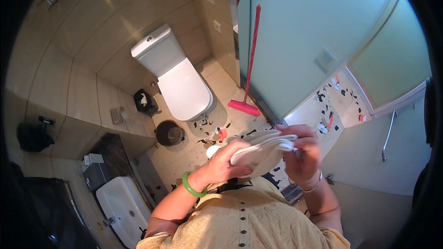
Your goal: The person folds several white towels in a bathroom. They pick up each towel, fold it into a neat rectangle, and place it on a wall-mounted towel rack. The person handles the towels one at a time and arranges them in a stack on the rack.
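Note:
A folded white cloth (pixel 258 157) is held up in front of my chest, its layers stacked and its edge bunched at the right end. My left hand (pixel 224 165), with a green bangle on the wrist, grips the cloth's left side, thumb on the near face. At the other end, my right hand (pixel 303 154) pinches the bunched edge between thumb and fingers. A silver-coloured bracelet circles that wrist. The cloth hides part of my fingers and the floor beneath.
A pink broom (pixel 244 107) leans by the frosted glass door (pixel 304 32). Ahead stands a white toilet (pixel 187 90), with a brown bucket (pixel 170 133) and a small black bin (pixel 144 101) beside it. Dark, white and red scraps (pixel 221 133) litter the floor. A washbasin (pixel 121 203) is at lower left.

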Motion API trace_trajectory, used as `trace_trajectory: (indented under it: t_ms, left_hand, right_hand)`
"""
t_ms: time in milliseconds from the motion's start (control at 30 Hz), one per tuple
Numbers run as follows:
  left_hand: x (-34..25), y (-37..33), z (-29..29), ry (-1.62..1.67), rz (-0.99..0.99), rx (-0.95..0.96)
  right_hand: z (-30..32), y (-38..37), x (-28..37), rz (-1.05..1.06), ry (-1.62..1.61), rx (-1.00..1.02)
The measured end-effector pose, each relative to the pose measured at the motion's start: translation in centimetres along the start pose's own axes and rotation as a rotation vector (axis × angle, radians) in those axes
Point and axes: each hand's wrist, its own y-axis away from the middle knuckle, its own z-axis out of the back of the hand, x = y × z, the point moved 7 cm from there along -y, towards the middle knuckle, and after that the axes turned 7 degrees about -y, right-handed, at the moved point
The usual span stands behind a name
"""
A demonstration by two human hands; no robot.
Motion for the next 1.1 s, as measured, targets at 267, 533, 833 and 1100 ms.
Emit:
trace_trajectory:
  t_ms: [267,533,833,1100]
  left_hand:
    - [10.1,2.5,-0.7,-0.216,0.213,0.079]
    - [10.6,3.4,6.6,0.728,0.145,-0.619]
    - [4.7,-0.1,9.0,0.256,0.035,-0.759]
    - [-8.8,3.7,8.1,-0.756,-0.599,-0.999]
  right_hand:
    - [4.1,-1.5,1.5,0.008,0.161,-0.272]
    - [9.1,0.1,-3.4,-0.172,0.329,-0.38]
    - [11.6,4.7,-10.7,-0.428,0.178,-0.565]
    - [11.4,5.4,-5.3,-0.134,-0.025,-1.006]
